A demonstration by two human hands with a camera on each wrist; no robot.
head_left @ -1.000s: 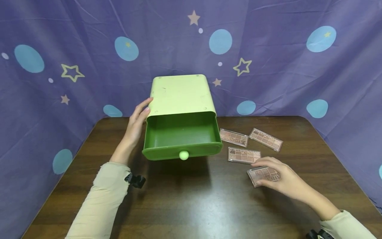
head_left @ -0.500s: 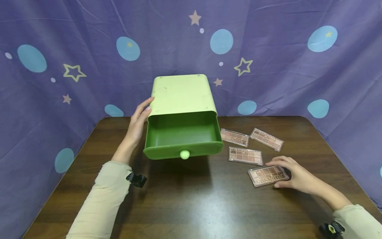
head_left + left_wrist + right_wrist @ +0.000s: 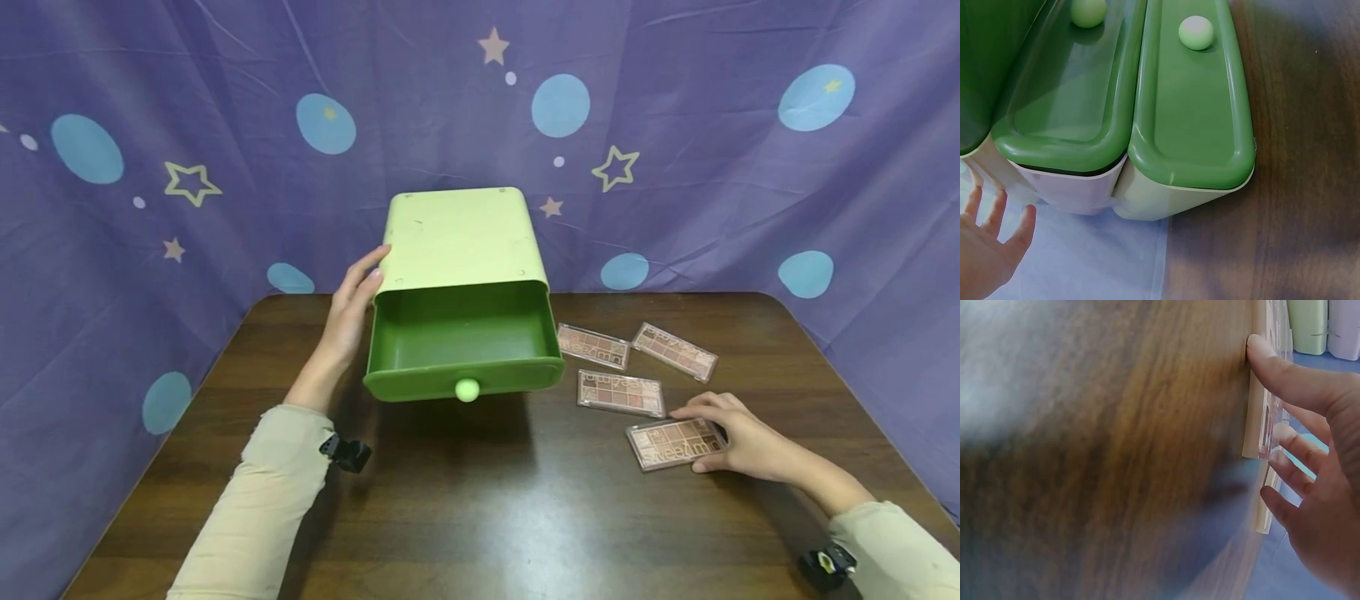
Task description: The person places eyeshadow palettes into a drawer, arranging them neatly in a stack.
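A drawer cabinet with a pale yellow-green top stands at the back of the table, its green top drawer pulled out and bare inside. My left hand touches the cabinet's left side with extended fingers; the left wrist view shows this hand beside the closed lower drawer fronts. At the right, my right hand holds the right end of the nearest eyeshadow palette between thumb and fingers. In the right wrist view, the thumb lies against the palette's edge. The palette lies on the table.
More eyeshadow palettes lie behind the held one: a middle palette, one by the drawer and one farther right. The brown wooden table meets a purple patterned curtain at the back.
My right hand has slid rightward from over the nearest palette to its right end, uncovering more of its lid. The left hand and cabinet look unmoved; the head view has shifted slightly.
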